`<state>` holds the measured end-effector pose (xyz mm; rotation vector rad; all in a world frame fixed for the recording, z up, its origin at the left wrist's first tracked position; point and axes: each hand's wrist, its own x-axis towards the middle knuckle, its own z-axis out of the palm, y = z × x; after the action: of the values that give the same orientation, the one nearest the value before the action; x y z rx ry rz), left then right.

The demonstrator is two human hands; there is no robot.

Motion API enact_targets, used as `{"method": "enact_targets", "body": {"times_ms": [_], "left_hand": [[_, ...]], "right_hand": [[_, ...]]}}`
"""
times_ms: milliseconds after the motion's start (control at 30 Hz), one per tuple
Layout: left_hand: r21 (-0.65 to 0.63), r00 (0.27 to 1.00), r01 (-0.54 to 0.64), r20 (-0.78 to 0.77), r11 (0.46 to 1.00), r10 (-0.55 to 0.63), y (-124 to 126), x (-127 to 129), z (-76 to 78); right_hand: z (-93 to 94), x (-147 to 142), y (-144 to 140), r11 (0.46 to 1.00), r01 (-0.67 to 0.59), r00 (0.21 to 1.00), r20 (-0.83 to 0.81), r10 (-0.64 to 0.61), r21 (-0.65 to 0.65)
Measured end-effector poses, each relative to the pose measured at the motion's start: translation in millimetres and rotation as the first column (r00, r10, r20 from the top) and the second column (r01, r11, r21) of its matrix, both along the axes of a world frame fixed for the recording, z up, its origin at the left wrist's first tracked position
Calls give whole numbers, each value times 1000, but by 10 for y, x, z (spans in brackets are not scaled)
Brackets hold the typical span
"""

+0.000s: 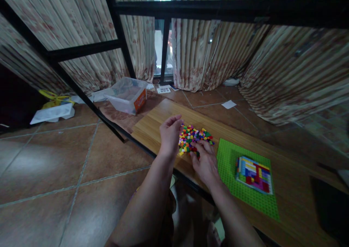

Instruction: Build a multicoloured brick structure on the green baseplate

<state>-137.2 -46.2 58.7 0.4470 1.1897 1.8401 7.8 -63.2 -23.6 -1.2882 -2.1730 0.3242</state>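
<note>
Brick pile: a loose heap of small multicoloured building bricks lies on the wooden table, near its left end, between the two hands.
Left hand: the left hand stands just left of the brick pile, palm turned toward it, fingers loosely curled and unclenched, fingertips at the pile's upper left edge. It grips nothing that can be seen.
Right hand: the right hand lies palm down at the near edge of the brick pile, fingers spread and resting on the nearest bricks. Whether a brick is pinched under the fingers cannot be told.
Baseplate: a green studded baseplate lies flat on the table just right of the right hand, apart from the brick pile.
Brick panel: a flat assembly of bricks in blue, yellow, red and magenta rows sits on the baseplate, toward its right half.
Storage box: a clear plastic box with an orange label stands on the floor beyond the table's left end, well apart from the hands.
Floor: brown tiles, with white bags and scraps of paper near the curtains.
Surroundings: a black metal frame stands before striped curtains.
</note>
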Motion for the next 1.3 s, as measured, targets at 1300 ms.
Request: {"method": "enact_targets", "body": {"times_ms": [1300], "left_hand": [[-239,599,521,-582,819,-551,28,250,-218]], "right_hand": [[251,217,128,954,7,839,-517,-168,-299]]}}
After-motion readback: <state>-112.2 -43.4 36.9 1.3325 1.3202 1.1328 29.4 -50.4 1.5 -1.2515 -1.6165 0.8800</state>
